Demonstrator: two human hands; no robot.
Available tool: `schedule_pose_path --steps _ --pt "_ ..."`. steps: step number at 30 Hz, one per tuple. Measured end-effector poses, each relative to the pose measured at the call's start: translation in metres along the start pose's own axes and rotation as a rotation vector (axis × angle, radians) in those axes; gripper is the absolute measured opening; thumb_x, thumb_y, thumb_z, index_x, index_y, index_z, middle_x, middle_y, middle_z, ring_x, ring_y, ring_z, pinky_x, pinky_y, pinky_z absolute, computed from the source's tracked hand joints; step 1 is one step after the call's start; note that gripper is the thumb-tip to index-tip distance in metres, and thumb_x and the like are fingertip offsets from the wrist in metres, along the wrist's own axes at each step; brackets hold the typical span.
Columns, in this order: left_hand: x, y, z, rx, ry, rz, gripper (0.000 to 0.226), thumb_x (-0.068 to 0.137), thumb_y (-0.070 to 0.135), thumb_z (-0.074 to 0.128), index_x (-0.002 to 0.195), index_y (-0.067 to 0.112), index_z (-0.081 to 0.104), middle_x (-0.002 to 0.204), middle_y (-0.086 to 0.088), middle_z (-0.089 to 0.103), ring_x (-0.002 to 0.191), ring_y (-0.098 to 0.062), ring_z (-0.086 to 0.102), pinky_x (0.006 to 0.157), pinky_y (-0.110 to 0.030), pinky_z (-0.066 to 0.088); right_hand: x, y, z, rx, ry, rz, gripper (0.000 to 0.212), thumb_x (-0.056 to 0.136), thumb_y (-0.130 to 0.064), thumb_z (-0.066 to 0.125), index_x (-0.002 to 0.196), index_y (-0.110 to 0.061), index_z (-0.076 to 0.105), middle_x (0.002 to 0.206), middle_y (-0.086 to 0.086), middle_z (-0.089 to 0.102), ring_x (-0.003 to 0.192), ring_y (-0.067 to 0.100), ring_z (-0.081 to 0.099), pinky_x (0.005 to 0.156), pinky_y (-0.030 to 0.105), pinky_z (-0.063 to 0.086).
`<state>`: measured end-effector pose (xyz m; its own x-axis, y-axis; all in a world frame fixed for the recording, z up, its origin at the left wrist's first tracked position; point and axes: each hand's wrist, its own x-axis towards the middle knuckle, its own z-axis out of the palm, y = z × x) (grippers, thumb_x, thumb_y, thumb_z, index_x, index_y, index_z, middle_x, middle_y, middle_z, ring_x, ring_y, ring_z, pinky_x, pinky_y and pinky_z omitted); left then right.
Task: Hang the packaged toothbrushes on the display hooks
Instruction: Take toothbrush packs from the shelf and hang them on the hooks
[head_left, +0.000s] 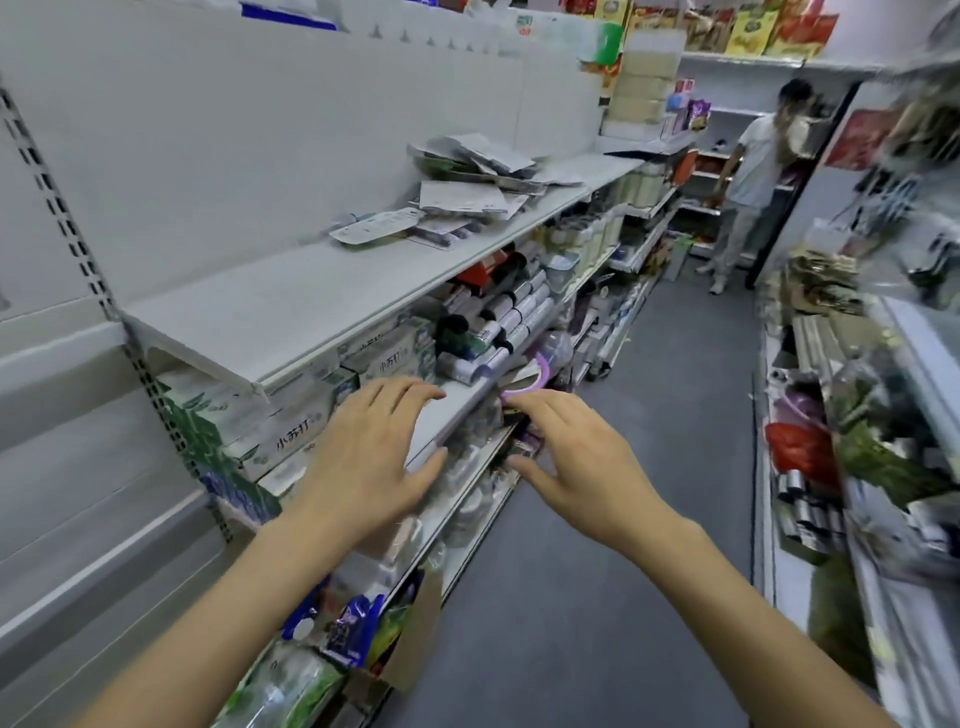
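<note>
Both bare forearms reach forward from the bottom edge into a narrow shop aisle with a grey floor (675, 441). At the end of one, the left hand (363, 457) hovers palm down with its fingers spread and straight, over the front edge of a lower shelf (457, 410) on the left-hand rack, gripping nothing; whether the fingertips touch the shelf cannot be told. Just beside it, the right hand (576, 462) is also palm down, fingers spread and relaxed, holding nothing, above the shelf edge and the blurred goods beneath. Well beyond both hands, the packaged toothbrushes (467, 192) lie in a loose, untidy heap of flat card-backed packs on the white top shelf (311, 306), towards its far end and against the bare white back panel (260, 130). Below that shelf sit white and green cartons (291, 431) with printed characters, and next to them a stack of rolled items with black ends (509, 306). Bags and packets crowd the lowest shelves near the left forearm. Across the aisle on the right, another rack (857, 467) holds blurred mixed goods. At the far end of the aisle a person (753, 176) in a white top and pale trousers stands by more shelves.
</note>
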<state>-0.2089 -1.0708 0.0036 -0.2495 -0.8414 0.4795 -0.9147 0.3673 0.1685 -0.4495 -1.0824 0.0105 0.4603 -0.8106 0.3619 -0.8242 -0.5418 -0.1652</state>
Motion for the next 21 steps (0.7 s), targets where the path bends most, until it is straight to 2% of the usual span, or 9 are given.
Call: schedule_pose_path --steps 6,10,14,21 --pt "0.091 -0.019 0.042 -0.031 0.001 0.017 0.051 0.083 0.045 0.055 0.128 0.021 0.055 0.128 0.001 0.058 0.12 -0.021 0.052 0.105 -0.039 0.044 0.076 0.059 0.009 0.0 -0.011 0.033 0.056 0.094 -0.038 0.064 0.143 -0.019 0.046 0.142 -0.003 0.052 0.134 0.017 0.044 0.11 0.032 0.038" --pt "0.136 -0.033 0.057 -0.011 -0.027 0.019 0.053 0.083 0.048 0.049 0.129 0.023 0.054 0.129 0.003 0.057 0.121 -0.02 0.052 0.106 -0.036 0.042 0.117 0.091 0.018 0.028 -0.021 0.034 0.055 0.096 -0.037 0.063 0.144 -0.021 0.045 0.144 -0.005 0.051 0.136 0.016 0.041 0.11 0.03 0.036" --pt "0.175 -0.048 0.069 0.028 -0.045 -0.017 0.055 0.082 0.048 0.053 0.132 0.025 0.052 0.131 0.006 0.056 0.12 -0.018 0.051 0.105 -0.033 0.039 0.163 0.122 0.031 0.078 -0.005 0.035 0.054 0.098 -0.039 0.06 0.146 -0.024 0.041 0.147 -0.008 0.047 0.138 0.013 0.038 0.113 0.036 0.037" --pt "0.247 -0.083 0.092 0.163 -0.017 -0.106 0.051 0.086 0.044 0.06 0.133 0.025 0.051 0.129 0.005 0.055 0.119 -0.019 0.051 0.1 -0.034 0.042 0.259 0.185 0.056 0.136 0.003 -0.088 0.053 0.099 -0.04 0.056 0.147 -0.024 0.04 0.148 -0.008 0.045 0.137 0.012 0.039 0.108 0.031 0.038"
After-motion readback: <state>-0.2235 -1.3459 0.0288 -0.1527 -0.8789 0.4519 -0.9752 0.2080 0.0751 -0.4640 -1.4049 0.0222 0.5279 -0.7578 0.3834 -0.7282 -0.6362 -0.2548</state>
